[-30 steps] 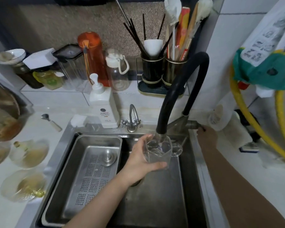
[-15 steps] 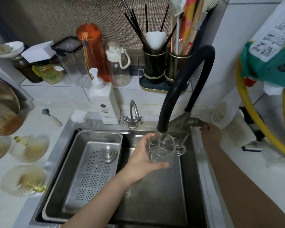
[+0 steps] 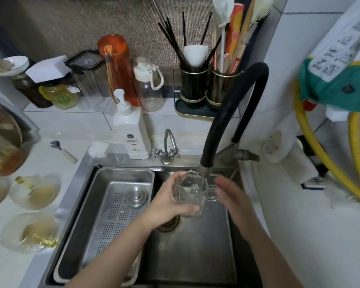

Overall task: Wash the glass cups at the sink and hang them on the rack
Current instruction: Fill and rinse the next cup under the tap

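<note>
Fingers of the left hand (image 3: 170, 204) curl round a glass mug (image 3: 190, 194) held over the sink (image 3: 195, 256), under the black faucet spout (image 3: 204, 169). Mug tilts, mouth up toward the spout, handle pointing right. Right hand (image 3: 231, 194), blurred, fingers spread, sits just beside the handle.

A clear glass cup (image 3: 190, 194) is seen under a black tap hose (image 3: 233, 104). A silver tray (image 3: 104, 206) is patterned with small holes. An orange bottle (image 3: 116, 67), a white soap bottle (image 3: 131, 129) and a yellow hose (image 3: 312, 142) are shown.
</note>
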The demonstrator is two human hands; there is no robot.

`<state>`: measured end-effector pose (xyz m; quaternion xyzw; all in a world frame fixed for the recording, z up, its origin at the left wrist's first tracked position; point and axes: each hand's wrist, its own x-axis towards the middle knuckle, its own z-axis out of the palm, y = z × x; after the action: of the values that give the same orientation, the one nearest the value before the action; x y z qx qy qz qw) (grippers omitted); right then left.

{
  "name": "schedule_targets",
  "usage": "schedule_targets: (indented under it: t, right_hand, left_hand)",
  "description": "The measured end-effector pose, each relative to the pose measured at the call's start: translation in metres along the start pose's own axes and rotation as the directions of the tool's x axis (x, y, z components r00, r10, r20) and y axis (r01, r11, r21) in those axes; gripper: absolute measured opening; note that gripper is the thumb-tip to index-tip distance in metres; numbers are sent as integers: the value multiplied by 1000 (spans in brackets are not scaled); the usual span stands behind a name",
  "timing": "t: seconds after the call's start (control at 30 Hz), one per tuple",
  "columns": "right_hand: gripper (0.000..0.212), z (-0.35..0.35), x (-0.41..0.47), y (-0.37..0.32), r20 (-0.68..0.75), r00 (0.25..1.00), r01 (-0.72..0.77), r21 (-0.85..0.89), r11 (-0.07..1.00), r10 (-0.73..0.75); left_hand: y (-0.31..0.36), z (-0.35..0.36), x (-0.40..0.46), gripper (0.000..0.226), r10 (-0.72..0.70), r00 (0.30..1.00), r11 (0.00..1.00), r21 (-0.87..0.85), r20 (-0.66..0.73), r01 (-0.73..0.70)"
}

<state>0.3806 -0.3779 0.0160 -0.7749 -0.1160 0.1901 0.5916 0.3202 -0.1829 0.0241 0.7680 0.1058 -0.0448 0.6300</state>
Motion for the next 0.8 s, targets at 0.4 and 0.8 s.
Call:
schedule_targets:
  t: [0.4, 0.8]
  right_hand:
    - [7, 34, -31, -17, -292, 950, -116, -14, 993, 107]
    - [8, 58, -56, -10, -288, 938, -166, 109, 980, 191]
  left_hand:
    - [-9, 1, -16, 78, 79, 995, 996, 55, -56, -76]
    - [-15, 2, -38, 54, 34, 985, 987, -150, -168, -60]
